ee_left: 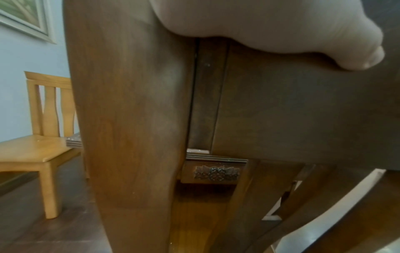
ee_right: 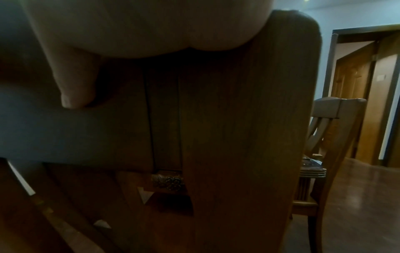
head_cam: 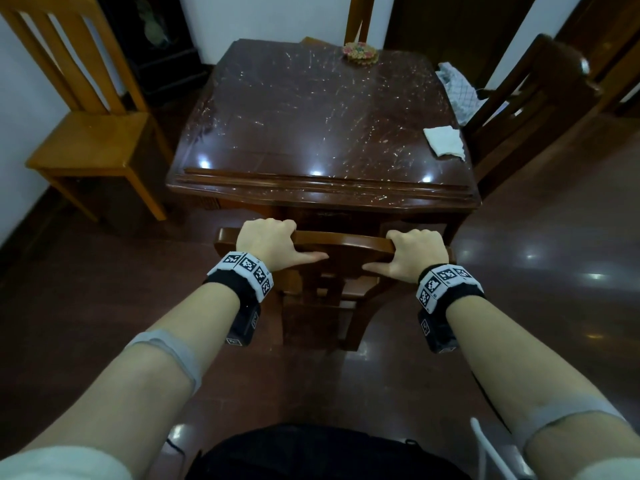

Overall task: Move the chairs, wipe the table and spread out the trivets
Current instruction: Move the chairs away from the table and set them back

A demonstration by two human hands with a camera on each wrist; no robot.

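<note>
A dark wooden chair (head_cam: 341, 268) stands tucked under the near edge of the glossy dark table (head_cam: 311, 133). My left hand (head_cam: 265, 239) grips the left end of its top rail (head_cam: 343, 240), fingers curled over the far side and thumb along the near face. At the rail's right end my right hand (head_cam: 414, 249) grips the same way. The wrist views show the chair back (ee_left: 129, 119) (ee_right: 238, 119) close up under each palm. A stack of woven trivets (head_cam: 360, 53) lies at the table's far edge. A folded white cloth (head_cam: 445, 141) sits near the right edge.
A light wooden chair (head_cam: 90, 133) stands left of the table by the wall. A dark chair (head_cam: 526, 98) is at the right side, with a checked cloth (head_cam: 457, 88) beside it. Another chair back (head_cam: 358, 19) shows beyond the far edge. A shiny brown floor (head_cam: 536, 306) surrounds everything.
</note>
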